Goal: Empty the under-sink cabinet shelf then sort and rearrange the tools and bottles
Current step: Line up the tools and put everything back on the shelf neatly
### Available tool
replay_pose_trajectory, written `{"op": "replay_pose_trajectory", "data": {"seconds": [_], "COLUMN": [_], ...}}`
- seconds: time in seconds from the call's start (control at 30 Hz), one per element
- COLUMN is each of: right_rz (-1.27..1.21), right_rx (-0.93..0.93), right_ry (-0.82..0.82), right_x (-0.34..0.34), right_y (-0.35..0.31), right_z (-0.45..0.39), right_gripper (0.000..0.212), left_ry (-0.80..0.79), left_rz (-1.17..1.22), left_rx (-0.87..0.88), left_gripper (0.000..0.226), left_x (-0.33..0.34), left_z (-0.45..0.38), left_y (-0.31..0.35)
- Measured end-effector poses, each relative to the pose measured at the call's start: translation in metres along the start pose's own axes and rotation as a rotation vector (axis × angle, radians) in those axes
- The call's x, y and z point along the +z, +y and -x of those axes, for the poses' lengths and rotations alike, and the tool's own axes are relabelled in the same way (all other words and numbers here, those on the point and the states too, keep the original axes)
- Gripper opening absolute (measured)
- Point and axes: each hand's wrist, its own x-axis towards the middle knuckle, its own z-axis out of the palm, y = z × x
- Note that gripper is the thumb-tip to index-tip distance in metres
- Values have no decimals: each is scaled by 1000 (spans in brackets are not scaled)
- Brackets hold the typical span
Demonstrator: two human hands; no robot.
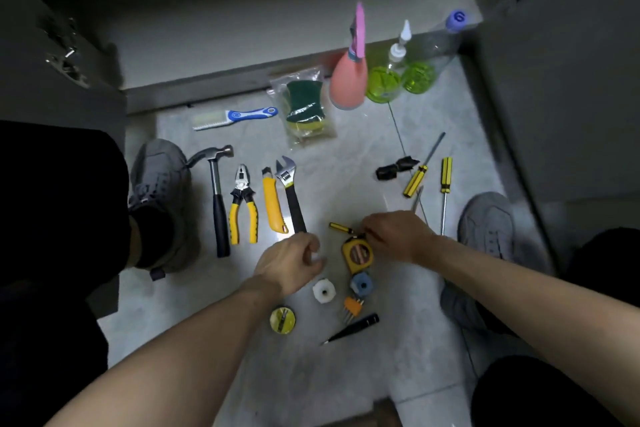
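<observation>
Tools lie in a row on the floor: hammer, yellow pliers, yellow utility knife, adjustable wrench. My left hand hovers with loosely curled fingers just below the wrench handle and holds nothing that I can see. My right hand pinches the end of a small yellow screwdriver above a yellow tape measure. Two long yellow screwdrivers lie to the right. A pink spray bottle, green bottles and a clear bottle stand by the cabinet shelf.
Small parts sit near my wrists: a white fitting, a blue fitting, orange hex keys, a yellow tape roll, a black probe. A brush and bagged sponges lie farther back. My shoes flank the spread, cabinet doors open.
</observation>
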Motion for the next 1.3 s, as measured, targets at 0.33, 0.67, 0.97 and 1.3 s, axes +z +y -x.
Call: {"op": "replay_pose_trajectory", "data": {"seconds": [0.33, 0.67, 0.97, 1.3], "right_rz": [45, 316, -45, -464], "right_rx": [-149, -94, 70, 380], "right_ry": [-56, -159, -42, 331], "right_x": [42, 70, 33, -3], "right_y": [-29, -48, -33, -17], "right_z": [54, 40, 50, -5], "right_gripper": [47, 39, 46, 18], "left_ry": [-137, -174, -139, 179], "left_rz": [-303, -429, -397, -185], "left_rx": [102, 137, 213, 27], "left_gripper": [60, 61, 49, 36], "left_x": [51, 39, 23, -56], "left_z": [34, 20, 12, -75], "left_y": [2, 10, 12, 24]}}
